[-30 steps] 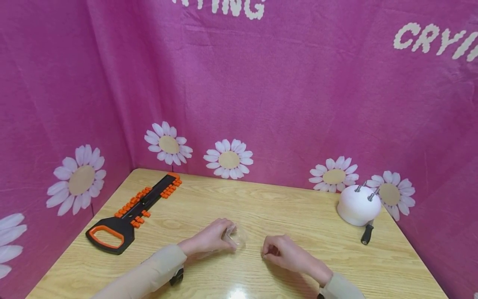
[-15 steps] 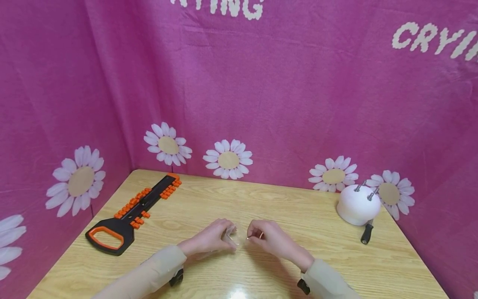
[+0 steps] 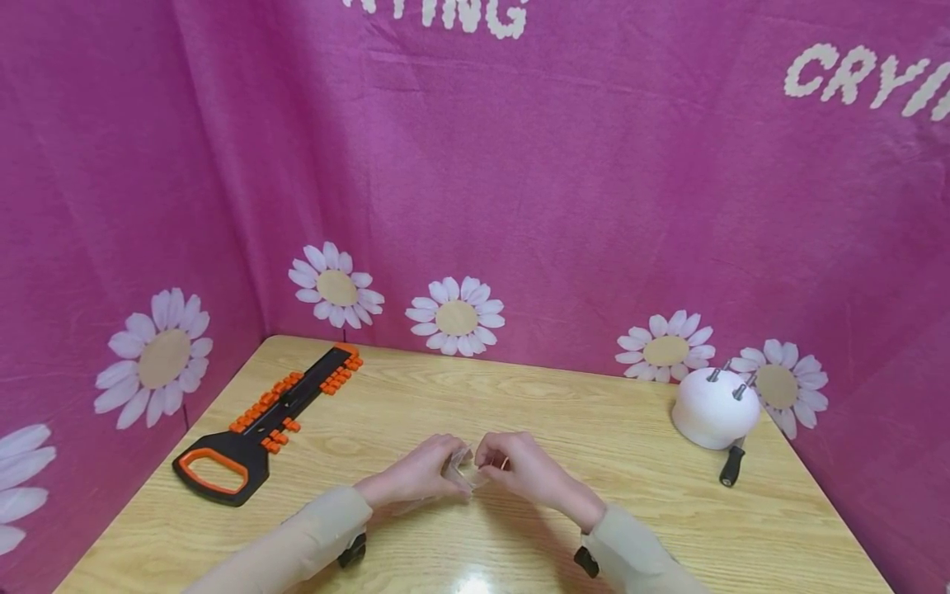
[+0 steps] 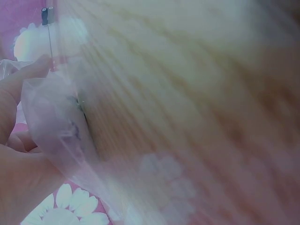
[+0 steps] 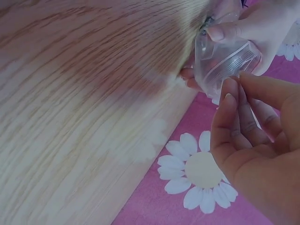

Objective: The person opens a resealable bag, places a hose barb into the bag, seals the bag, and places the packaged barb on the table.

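My left hand [image 3: 423, 472] holds a clear plastic bag [image 5: 225, 58] over the middle of the table, with thumb and fingers around its open mouth. A few small dark items show low inside the bag [image 4: 56, 126] in the left wrist view. At the bag's mouth is my right hand [image 3: 523, 470], thumb and fingertips pinched together. In the right wrist view the pinched fingertips [image 5: 233, 79] overlap the bag's edge. The tiny shiny piece between them, seen a moment ago, is mostly hidden now.
A white rounded body [image 3: 712, 417] with metal posts on top stands at the right. Beside it lies a screwdriver [image 3: 731, 466] with a black handle. On the left lies a long black holder [image 3: 236, 455] with orange clips and an orange-rimmed handle. Pink cloth [image 3: 519, 206] hangs behind the table.
My right hand has moved left and slightly away from me, bringing its pinched fingertips to the bag's mouth. The left hand and bag have stayed in place.
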Available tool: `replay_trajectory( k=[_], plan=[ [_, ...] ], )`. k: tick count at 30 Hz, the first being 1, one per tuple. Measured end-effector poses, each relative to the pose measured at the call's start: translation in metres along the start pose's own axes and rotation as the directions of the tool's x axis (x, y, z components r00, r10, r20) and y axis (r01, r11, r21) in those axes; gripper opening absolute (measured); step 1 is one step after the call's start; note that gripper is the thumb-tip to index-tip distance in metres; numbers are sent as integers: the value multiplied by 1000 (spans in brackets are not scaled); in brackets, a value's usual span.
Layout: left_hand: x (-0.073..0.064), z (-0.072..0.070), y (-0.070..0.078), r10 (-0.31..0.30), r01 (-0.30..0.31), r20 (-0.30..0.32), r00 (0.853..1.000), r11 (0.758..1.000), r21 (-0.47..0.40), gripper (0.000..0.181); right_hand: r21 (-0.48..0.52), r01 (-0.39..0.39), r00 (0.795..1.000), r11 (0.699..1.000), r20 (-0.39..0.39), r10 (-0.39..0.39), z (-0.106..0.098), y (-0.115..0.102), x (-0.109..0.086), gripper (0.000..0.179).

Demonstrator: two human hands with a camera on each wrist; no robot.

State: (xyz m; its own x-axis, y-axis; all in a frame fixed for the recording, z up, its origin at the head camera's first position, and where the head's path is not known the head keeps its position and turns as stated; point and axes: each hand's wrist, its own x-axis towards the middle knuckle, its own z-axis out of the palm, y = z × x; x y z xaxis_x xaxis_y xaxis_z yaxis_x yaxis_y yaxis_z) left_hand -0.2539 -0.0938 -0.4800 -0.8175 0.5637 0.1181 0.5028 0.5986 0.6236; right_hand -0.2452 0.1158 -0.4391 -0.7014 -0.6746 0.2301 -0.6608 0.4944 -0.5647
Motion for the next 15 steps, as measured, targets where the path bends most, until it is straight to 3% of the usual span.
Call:
replay_trajectory(
  k=[15],
  plan=[
    [-1, 0, 1, 11, -11, 1, 1000, 1000, -28, 37, -6, 11, 1000, 1000, -10, -11, 0, 6, -19, 8]
  ],
)
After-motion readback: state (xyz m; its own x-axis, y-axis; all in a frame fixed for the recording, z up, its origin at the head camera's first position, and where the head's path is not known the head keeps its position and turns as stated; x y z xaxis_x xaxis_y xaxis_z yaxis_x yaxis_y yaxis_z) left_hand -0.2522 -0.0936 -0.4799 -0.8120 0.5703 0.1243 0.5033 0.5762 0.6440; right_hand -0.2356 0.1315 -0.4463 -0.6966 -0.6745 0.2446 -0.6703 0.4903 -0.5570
